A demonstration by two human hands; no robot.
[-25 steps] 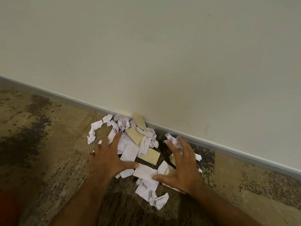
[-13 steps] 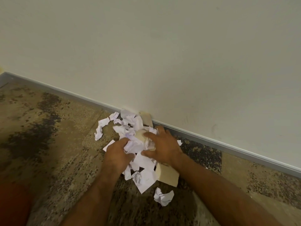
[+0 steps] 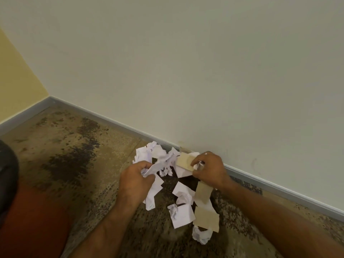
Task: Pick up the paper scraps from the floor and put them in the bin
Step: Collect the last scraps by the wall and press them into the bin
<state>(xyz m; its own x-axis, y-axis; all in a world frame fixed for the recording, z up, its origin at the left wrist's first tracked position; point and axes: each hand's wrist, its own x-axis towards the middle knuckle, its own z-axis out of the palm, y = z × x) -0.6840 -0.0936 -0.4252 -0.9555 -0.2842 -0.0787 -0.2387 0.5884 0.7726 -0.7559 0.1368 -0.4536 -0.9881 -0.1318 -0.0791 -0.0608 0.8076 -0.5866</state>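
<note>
White paper scraps (image 3: 163,161) gripped by both hands

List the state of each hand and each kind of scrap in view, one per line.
left hand: fingers curled round white scraps.
right hand: fingers pinching a tan piece and white paper.
white paper scraps: crumpled and torn; some gripped in the hands, others loose below them.
tan card pieces: flat; one gripped, others hanging or lying below the right hand.

wall (image 3: 204,71): pale, plain | skirting (image 3: 111,121): grey | floor (image 3: 74,155): mottled brown
</note>
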